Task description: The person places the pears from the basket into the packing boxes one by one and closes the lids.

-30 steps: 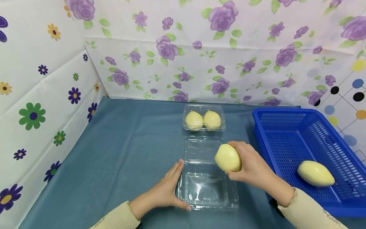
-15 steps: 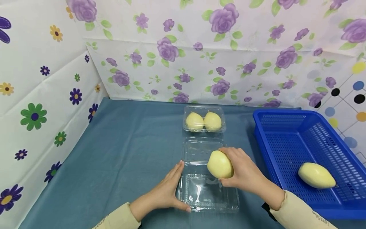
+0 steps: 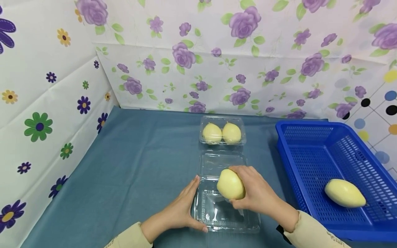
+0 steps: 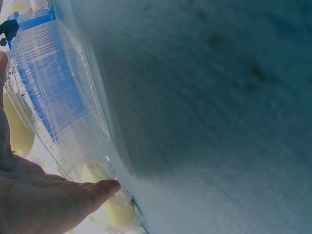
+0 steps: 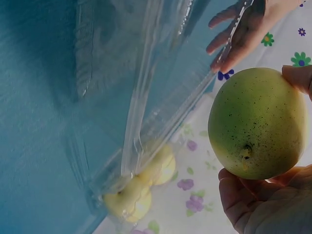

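Note:
A pale yellow pear (image 3: 231, 184) is gripped between the fingers and thumb of my right hand (image 3: 255, 189). It hangs over the tray half of an opened clear plastic clamshell box (image 3: 227, 220), and the right wrist view shows the speckled pear (image 5: 258, 122) from its dimpled end. With fingers straight and thumb spread, my left hand (image 3: 178, 210) rests against the left side of that box. The box's lid (image 3: 223, 160) lies folded back away from me. In the left wrist view, the left thumb (image 4: 105, 190) lies along the clear plastic wall.
Behind the opened box stands a closed clear box (image 3: 222, 120) with two pears (image 3: 232, 133) inside. To the right is a blue plastic basket (image 3: 286, 162) holding one pear (image 3: 345, 193). Blue cloth (image 3: 149, 144) covers the table; flowered sheets (image 3: 142, 31) hang behind and at left.
My right hand has carried the pear leftward and slightly toward me, from the box's right side to over its tray. The left hand has stayed against the box. The head view has shifted slightly.

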`<state>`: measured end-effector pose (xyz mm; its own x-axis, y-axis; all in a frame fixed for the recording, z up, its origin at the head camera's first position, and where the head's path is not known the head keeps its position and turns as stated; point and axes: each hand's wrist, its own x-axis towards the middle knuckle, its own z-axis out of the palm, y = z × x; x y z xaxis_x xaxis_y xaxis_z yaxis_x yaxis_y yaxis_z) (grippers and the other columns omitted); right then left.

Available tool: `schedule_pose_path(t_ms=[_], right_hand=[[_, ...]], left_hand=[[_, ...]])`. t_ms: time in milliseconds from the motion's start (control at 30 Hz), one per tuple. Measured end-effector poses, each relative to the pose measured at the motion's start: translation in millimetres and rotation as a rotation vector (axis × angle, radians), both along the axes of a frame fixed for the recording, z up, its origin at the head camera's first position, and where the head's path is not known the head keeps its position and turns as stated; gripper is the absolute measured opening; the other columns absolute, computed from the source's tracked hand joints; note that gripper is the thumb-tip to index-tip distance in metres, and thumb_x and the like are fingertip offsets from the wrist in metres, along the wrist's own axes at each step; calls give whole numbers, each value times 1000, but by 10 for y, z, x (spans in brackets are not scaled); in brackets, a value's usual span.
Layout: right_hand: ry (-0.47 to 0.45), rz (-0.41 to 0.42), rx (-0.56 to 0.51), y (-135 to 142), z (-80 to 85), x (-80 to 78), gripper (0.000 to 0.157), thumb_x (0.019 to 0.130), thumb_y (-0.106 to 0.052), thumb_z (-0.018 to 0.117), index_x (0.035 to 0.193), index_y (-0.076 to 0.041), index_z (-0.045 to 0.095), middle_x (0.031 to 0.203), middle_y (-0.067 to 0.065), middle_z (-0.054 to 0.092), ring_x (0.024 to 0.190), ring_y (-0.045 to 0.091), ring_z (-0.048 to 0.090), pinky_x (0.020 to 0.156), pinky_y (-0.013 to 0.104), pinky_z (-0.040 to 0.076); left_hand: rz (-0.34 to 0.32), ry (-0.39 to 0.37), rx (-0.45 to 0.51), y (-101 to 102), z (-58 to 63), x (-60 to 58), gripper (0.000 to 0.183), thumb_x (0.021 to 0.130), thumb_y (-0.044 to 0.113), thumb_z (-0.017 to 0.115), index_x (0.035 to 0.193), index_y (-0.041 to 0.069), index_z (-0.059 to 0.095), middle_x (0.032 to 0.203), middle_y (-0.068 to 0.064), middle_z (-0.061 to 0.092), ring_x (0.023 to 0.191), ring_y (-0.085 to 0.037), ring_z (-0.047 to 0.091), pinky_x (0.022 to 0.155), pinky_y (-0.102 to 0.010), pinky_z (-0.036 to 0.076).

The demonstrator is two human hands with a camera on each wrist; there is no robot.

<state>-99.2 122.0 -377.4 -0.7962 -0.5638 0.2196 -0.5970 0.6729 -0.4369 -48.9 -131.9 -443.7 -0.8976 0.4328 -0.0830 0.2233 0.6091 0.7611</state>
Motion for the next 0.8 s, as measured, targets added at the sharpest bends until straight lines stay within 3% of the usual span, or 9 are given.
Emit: schedule_pose_path(t_ms=[800], right_hand=[[-81, 128, -13, -190, -154, 22, 81, 58, -28, 86, 129, -11, 50, 118, 1, 58, 98, 17, 52, 73, 37, 50]], left_hand=[[3, -19, 14, 4, 17, 4, 137, 55, 45, 90, 153, 3, 4, 159, -18, 5, 144, -41, 11, 110, -62, 21]])
